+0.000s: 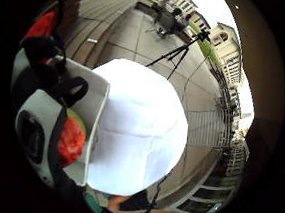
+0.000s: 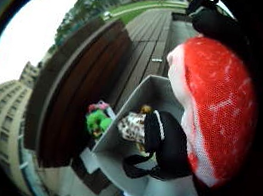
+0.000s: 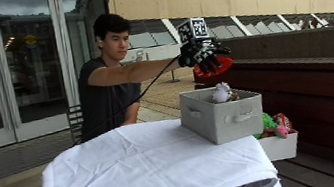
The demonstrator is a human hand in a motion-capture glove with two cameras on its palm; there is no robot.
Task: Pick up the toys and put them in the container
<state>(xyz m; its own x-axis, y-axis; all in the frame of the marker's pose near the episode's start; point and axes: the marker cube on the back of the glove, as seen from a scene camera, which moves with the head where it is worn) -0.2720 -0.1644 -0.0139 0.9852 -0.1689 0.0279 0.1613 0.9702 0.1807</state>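
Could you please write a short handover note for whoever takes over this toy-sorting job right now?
Right hand: raised above the grey container, gripping a red toy.
Grey container: stands at the far end of the white-clothed table. It already holds at least a spotted toy and a pale toy.
Beside the container, a white bin holds a green toy and other toys.
Done: some toys are in the container.
Left: drop the red toy in; how many of the toys in the white bin must follow, I cannot tell.

The right hand is held out on a straight, raised arm, its grip curled closed.
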